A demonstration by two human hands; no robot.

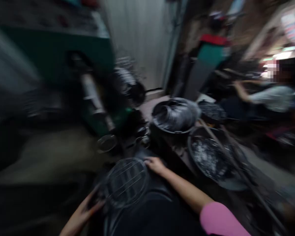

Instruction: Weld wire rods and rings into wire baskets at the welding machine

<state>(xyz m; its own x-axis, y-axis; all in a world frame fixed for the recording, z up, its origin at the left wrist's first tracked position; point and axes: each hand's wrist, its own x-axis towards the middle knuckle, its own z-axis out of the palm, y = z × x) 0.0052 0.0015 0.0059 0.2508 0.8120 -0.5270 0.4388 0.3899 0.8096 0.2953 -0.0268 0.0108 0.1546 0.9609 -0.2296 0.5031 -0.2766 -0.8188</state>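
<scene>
A dark round wire rack [127, 182] with pale parallel bars lies low in the middle, just in front of my body. At its upper right rim my right hand [156, 165] has its fingers bent and closed on the edge. My left hand [87, 206] is beside the lower left of the rack, thumb and fingers apart; motion blur hides whether it touches the rim. The dark surface under the rack is too dim to name.
A dark tub [175, 131] holds a shiny, ribbed mass. Right of it, a basin [208, 160] contains glinting dark pieces, with long poles [226, 147] crossing over it. Another person [272, 95] sits at the far right. A pale door [140, 42] stands behind.
</scene>
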